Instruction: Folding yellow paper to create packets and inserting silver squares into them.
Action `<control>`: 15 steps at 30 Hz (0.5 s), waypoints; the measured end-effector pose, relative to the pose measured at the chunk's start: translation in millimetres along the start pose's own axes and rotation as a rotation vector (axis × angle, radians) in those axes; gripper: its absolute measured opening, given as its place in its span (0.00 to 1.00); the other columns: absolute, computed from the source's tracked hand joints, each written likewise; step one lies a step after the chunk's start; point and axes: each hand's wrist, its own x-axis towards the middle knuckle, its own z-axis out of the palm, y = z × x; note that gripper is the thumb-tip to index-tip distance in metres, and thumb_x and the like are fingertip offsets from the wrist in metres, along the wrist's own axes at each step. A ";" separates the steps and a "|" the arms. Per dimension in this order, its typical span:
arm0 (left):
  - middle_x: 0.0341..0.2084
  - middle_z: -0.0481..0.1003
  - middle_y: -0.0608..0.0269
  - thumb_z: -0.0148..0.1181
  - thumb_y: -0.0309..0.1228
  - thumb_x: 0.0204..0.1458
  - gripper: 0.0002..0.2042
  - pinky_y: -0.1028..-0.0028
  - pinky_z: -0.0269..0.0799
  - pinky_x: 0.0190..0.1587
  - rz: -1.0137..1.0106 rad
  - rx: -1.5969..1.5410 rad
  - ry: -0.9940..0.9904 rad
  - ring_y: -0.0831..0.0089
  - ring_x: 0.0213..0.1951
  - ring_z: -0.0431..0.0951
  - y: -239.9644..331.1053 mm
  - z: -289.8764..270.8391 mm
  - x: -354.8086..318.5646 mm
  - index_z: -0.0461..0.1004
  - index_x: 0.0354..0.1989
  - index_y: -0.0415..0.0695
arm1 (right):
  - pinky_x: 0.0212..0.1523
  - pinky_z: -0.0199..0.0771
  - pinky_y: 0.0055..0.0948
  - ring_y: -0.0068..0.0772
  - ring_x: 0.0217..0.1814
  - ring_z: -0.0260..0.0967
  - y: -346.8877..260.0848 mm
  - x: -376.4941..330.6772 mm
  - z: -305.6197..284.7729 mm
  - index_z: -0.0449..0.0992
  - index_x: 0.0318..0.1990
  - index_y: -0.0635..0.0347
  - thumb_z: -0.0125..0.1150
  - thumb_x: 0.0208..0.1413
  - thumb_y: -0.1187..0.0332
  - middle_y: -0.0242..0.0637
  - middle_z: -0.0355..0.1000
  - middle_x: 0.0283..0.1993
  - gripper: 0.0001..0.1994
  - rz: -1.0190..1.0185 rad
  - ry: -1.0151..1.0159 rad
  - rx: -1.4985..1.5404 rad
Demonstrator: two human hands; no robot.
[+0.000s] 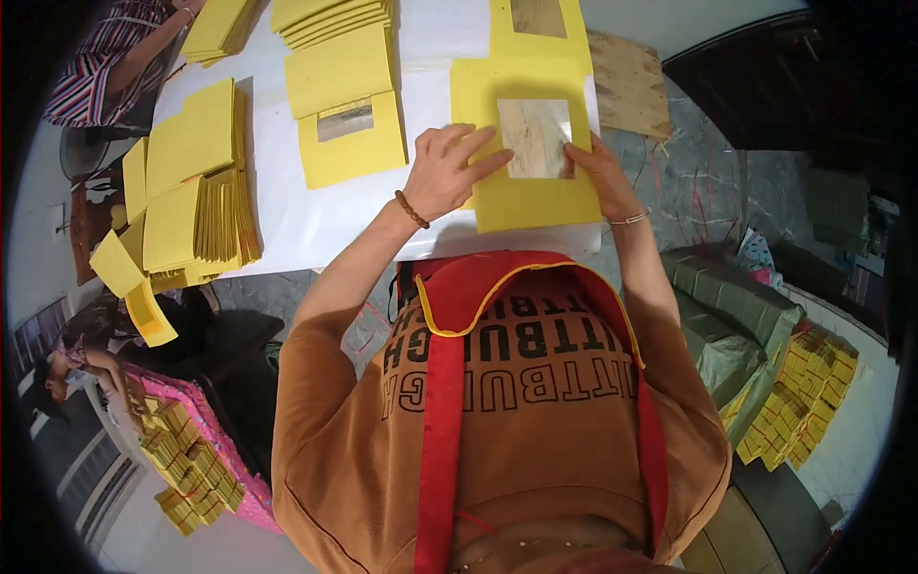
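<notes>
Folder (535, 209) of yellow paper lies on our white table (354, 215); our left hand (448, 167), unclenched, touches its window (535, 129); our right hand (605, 174) grips its right side.

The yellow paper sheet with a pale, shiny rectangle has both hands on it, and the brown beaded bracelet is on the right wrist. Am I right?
Almost: the brown beaded bracelet is on the left wrist, as the head view shows. The yellow paper sheet does have both hands on it.
</notes>
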 end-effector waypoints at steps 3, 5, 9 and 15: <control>0.42 0.69 0.73 0.53 0.24 0.38 0.18 0.68 0.57 0.43 0.050 -0.048 -0.064 0.70 0.45 0.65 0.9 8.3 -10.4 0.73 0.41 0.53 | 0.29 0.66 0.19 0.17 0.30 0.63 31.2 3.6 -5.4 0.65 0.48 0.60 0.51 0.53 0.72 0.28 0.66 0.31 0.14 0.055 0.001 0.153; 0.39 0.71 0.71 0.51 0.26 0.41 0.16 0.70 0.58 0.43 -0.007 -0.160 -0.144 0.70 0.43 0.67 -1.0 11.5 -19.4 0.73 0.41 0.52 | 0.33 0.69 0.20 0.19 0.33 0.65 29.4 -8.4 4.0 0.64 0.50 0.61 0.49 0.54 0.74 0.32 0.67 0.34 0.15 0.093 0.085 0.147; 0.38 0.72 0.69 0.51 0.27 0.44 0.13 0.71 0.59 0.42 -0.095 -0.265 -0.194 0.69 0.42 0.67 -0.6 10.1 -29.3 0.73 0.40 0.50 | 0.42 0.69 0.26 0.28 0.40 0.67 37.1 -20.2 -11.0 0.65 0.51 0.60 0.47 0.51 0.76 0.37 0.68 0.41 0.17 -0.179 0.369 -0.008; 0.32 0.73 0.62 0.52 0.30 0.47 0.09 0.69 0.60 0.41 -0.211 -0.394 -0.243 0.64 0.39 0.69 -6.4 8.3 -28.6 0.74 0.36 0.46 | 0.54 0.60 0.33 0.43 0.48 0.64 32.8 -33.4 -20.2 0.69 0.47 0.59 0.49 0.44 0.78 0.39 0.67 0.49 0.19 -0.659 -0.116 -0.994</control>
